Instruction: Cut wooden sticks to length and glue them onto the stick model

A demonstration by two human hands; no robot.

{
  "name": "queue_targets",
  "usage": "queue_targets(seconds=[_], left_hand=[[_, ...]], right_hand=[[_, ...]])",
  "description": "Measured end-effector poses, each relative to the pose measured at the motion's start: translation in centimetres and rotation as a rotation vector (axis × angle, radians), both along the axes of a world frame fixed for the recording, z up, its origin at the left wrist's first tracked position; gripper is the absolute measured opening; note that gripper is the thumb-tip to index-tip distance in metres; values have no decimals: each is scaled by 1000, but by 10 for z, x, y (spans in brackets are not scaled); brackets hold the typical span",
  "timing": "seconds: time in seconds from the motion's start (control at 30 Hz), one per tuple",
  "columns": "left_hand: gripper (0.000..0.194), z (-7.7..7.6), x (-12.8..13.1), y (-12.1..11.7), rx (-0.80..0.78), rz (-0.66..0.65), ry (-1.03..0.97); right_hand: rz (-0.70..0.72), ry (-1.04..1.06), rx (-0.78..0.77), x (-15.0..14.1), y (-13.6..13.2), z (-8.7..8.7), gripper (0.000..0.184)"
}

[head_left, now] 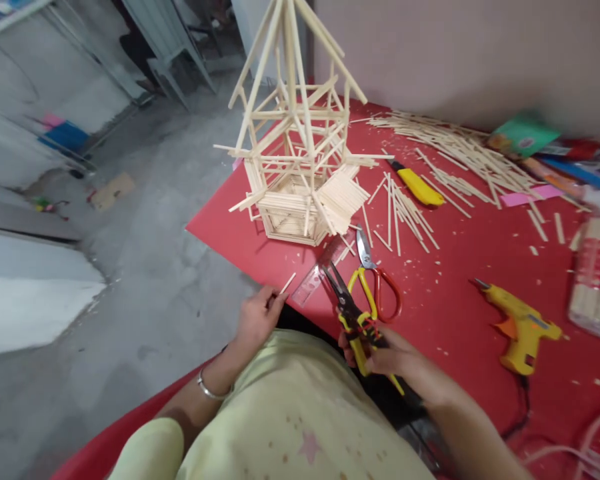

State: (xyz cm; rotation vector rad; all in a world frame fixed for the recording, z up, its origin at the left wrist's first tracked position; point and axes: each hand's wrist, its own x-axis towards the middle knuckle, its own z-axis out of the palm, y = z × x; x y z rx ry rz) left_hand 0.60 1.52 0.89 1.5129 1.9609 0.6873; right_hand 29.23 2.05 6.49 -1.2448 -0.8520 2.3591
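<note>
Between the thumb and fingers of my left hand (259, 315) is a short thin wooden stick (289, 283), its free end pointing up and to the right. My right hand (380, 352) is closed around the yellow-and-black handles of a pair of pliers (351, 310), whose dark jaws point up and left, slightly parted. Just beyond the jaws, scissors (364, 250) with one yellow and one red handle lie on the red table. A clear ruler (313, 283) lies between the stick and the pliers. Behind it stands a tower-like model (293, 133) built of wooden sticks.
The red table (445, 287) carries a pile of loose sticks (460, 150), a yellow utility knife (420, 187), a yellow glue gun (523, 327) with a cord, and a bag of sticks (597, 273). A wall (460, 60) rises behind; grey floor (155, 200) lies left.
</note>
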Motion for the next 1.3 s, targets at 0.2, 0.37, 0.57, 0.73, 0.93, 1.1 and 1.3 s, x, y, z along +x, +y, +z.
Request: queue_targets(seconds=[0.2,0.37,0.57,0.73,0.93,1.1,1.3], left_hand=[[25,-16,5,-12,98,6,-40],[23,-19,8,-15,123,45,-104],[20,-23,9,-16,168,49,-123],[19,-20,11,-17,211,7,-42],[19,-15,10,-18,254,-105,75],[20,-14,11,-16,261,-104,82],[20,-16,9,-16,261,-115,64]], right_hand=[[334,-772,768,-22,-17,15,74],[582,-1240,1045,-24,-20,26,71],[718,-1332,995,-26,-9,18,69],[722,-1342,987,-30,-9,18,68],[727,-1352,1008,-30,-9,17,69],[725,-1367,1017,-30,-10,15,70],[730,-1371,1023,-31,-10,16,69]])
